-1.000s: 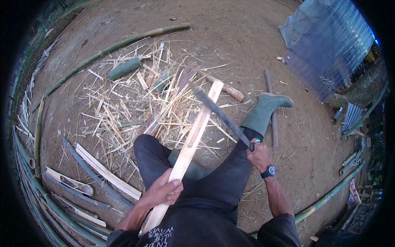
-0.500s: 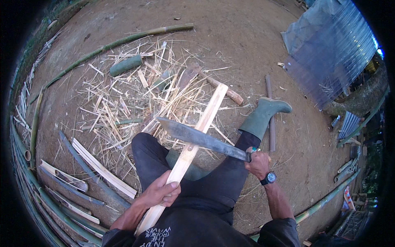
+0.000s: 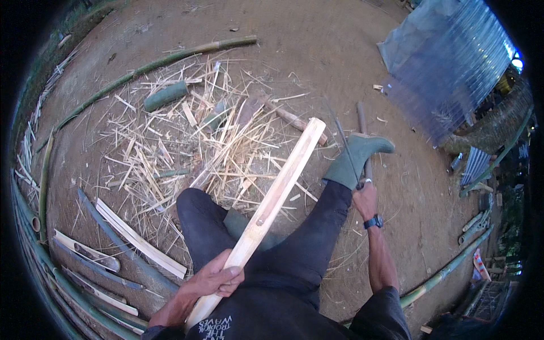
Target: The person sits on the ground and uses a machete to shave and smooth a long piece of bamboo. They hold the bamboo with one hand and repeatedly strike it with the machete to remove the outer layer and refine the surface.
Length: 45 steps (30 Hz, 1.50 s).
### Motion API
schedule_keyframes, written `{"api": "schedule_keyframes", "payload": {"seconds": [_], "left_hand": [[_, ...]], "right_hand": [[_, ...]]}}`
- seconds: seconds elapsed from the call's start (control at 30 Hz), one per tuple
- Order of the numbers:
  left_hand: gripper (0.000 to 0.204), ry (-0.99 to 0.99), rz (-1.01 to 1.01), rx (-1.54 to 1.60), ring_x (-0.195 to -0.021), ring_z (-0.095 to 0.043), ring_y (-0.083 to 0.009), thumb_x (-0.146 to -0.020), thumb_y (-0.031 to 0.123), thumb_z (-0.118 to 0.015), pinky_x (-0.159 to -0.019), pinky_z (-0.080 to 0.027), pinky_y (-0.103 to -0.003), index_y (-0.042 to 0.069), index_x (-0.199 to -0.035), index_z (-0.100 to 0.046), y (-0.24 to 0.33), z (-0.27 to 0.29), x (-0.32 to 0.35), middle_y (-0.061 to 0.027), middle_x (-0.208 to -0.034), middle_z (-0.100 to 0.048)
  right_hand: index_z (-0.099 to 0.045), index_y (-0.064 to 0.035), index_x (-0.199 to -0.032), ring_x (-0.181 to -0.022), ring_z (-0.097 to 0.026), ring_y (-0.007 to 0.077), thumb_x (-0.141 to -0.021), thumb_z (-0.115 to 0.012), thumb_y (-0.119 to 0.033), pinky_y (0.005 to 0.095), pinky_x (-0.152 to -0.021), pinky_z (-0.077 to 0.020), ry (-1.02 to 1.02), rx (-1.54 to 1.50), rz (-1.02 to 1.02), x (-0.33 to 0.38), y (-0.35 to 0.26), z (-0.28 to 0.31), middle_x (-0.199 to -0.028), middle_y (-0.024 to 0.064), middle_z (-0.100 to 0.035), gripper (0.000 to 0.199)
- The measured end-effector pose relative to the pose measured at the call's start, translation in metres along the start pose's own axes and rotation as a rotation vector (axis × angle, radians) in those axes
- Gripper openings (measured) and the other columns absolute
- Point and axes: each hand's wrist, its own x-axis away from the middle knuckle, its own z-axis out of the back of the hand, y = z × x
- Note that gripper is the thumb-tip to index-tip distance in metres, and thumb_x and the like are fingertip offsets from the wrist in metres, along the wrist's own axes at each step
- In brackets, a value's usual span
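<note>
My left hand (image 3: 218, 280) is wrapped tight round the slat (image 3: 266, 212); my right hand (image 3: 365, 198) is clenched on the knife (image 3: 347, 156) handle.

The slat is a long, flat strip of split bamboo, pale cream and smooth along its cut face, with one darker node mark about midway. I see it slanting from my lap up and to the right over my knees, its squared far end above the shavings (image 3: 187, 141). The knife blade shows edge-on as a thin dark line rising from my fist, just beside the green rubber boot (image 3: 357, 158). The shavings are dry, straw-coloured splinters scattered on packed brown dirt. Split strips (image 3: 139, 243), green outside and pale inside, lie to my left, and a curved green pole (image 3: 147, 68) lies beyond.
</note>
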Motion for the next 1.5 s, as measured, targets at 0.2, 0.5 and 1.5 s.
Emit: {"api": "schedule_keyframes", "payload": {"seconds": [0.2,0.5,1.5], "left_hand": [[0.028,0.017,-0.054,0.006,-0.053,-0.032,-0.0049,-0.099,0.022,-0.045,-0.043,-0.03,-0.019,0.009,-0.121,-0.033,0.004,0.003,-0.018,-0.0014,-0.076,-0.039],[0.03,0.085,-0.082,-0.144,-0.053,-0.031,-0.0042,-0.101,0.021,-0.041,-0.044,-0.029,-0.019,0.01,-0.125,-0.029,0.013,-0.004,-0.022,-0.0007,-0.078,-0.039],[0.027,0.027,-0.013,-0.111,-0.054,-0.033,-0.0046,-0.1,0.021,-0.042,-0.045,-0.03,-0.02,0.008,-0.121,-0.031,0.006,-0.008,-0.006,-0.0009,-0.077,-0.039]], "right_hand": [[-0.06,-0.0012,-0.084,-0.062,-0.06,0.036,-0.064,-0.066,-0.011,0.0415,-0.057,-0.0469,0.039,-0.017,0.319,0.078,-0.022,0.012,-0.064,0.0176,-0.059,0.023],[-0.058,-0.0073,-0.089,-0.058,-0.058,0.0325,-0.055,-0.07,-0.014,0.0434,-0.054,-0.0455,-0.093,0.132,0.749,0.091,-0.038,0.016,-0.059,0.0117,-0.054,0.037],[-0.058,-0.0054,-0.092,-0.063,-0.061,0.0358,-0.064,-0.073,-0.019,0.0457,-0.057,-0.0482,0.043,0.092,0.42,0.046,-0.019,0.015,-0.062,0.0161,-0.058,0.034]]}}
